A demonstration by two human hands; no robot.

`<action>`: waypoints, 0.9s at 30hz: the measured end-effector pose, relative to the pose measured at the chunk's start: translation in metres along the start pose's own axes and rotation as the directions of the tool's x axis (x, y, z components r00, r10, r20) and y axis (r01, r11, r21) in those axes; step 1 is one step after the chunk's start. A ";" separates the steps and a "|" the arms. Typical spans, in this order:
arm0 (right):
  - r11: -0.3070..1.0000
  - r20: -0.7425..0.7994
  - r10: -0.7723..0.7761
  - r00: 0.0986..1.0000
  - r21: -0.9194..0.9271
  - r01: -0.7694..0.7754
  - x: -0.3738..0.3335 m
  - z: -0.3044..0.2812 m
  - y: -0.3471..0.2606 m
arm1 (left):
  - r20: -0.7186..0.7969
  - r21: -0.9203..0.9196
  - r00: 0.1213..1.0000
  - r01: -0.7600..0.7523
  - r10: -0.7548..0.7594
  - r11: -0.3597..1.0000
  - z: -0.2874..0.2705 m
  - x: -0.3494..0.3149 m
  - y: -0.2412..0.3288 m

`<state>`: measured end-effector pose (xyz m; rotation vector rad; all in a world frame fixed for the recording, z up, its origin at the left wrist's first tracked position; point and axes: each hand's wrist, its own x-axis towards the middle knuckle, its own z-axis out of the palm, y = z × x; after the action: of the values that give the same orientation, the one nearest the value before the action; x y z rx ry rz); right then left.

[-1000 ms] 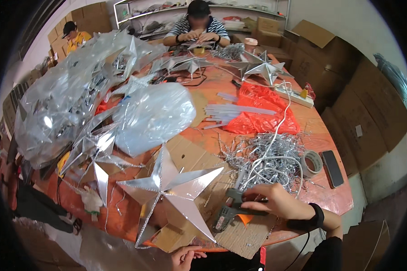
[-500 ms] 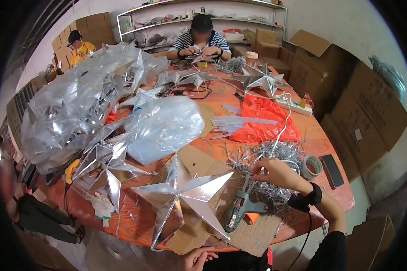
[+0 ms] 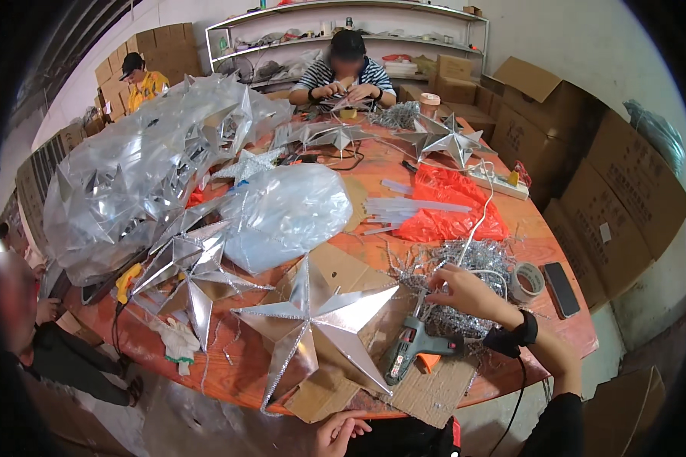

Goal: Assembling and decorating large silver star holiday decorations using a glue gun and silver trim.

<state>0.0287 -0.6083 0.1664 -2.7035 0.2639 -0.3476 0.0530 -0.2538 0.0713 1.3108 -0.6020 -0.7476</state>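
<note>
Far to the left of the right fingers, at the bench (image 3: 236, 385) edge, lies a white work glove (image 3: 177, 340), with a smaller silver star (image 3: 198, 301) just beyond it. Nearer, left of the right fingers and beyond the left fingers, the large silver star (image 3: 347, 318) rests on brown cardboard (image 3: 434, 392), its 5 points fanned out; sparkly trim runs along the upper and lower-left ridges, while the right-hand ridge looks bare. The left hand (image 3: 340, 434) sits at the near edge, below the star and apart from it, its fingers curled toward the thumb; whether they pinch anything, I cannot tell. Between the 2 hands, the glue gun (image 3: 413, 346) lies unheld on the cardboard, its nozzle pointing away from the person and ending just beside the right fingertips. The right hand (image 3: 469, 293) reaches over the near part of the tinsel heap (image 3: 472, 326), fingers bent and thumb close to them; I cannot tell whether a strand is caught there. The step in hand looks like picking out trim for the star's ridges, with the star partly edged. The next move seems to call for a light pinch on 1 loose strand, keeping clear of the nozzle, which may be hot. Right of these fingers stand a tape roll (image 3: 540, 282) and, farther out, a dark phone (image 3: 562, 289).
</note>
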 end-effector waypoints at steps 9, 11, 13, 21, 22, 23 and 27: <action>0.986 -0.321 0.100 0.942 0.156 -0.052 0.003 -0.045 -0.017 | -0.010 -0.016 1.000 0.013 -0.013 1.000 0.000 0.000 0.004; 0.978 -0.426 0.140 0.894 0.202 -0.057 0.000 -0.055 -0.022 | -0.014 -0.007 1.000 0.005 -0.005 1.000 -0.001 -0.001 0.005; 0.980 -0.490 0.130 0.862 0.196 -0.036 -0.008 -0.069 -0.027 | -0.001 -0.005 1.000 -0.004 0.004 1.000 0.001 0.001 0.005; 0.891 -0.736 0.229 0.637 0.422 0.168 -0.043 -0.101 -0.074 | -0.047 -0.013 0.999 0.024 -0.025 1.000 0.005 0.001 0.007; 0.852 -0.649 0.257 0.716 0.502 0.149 -0.052 -0.098 -0.087 | -0.089 0.116 0.995 -0.025 0.036 0.993 0.006 -0.002 0.015; 0.819 -0.557 0.280 0.782 0.563 0.108 -0.065 -0.099 -0.104 | -0.105 0.233 0.990 -0.072 0.098 0.970 0.011 -0.003 0.028; 0.834 -0.337 -0.034 0.941 0.509 0.212 -0.095 -0.102 -0.128 | -0.040 0.393 0.994 -0.074 0.097 0.917 0.017 -0.025 0.062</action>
<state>-0.0732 -0.5074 0.2905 -2.0977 0.0576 -0.7733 0.0330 -0.2395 0.1361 1.6564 -0.7844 -0.5288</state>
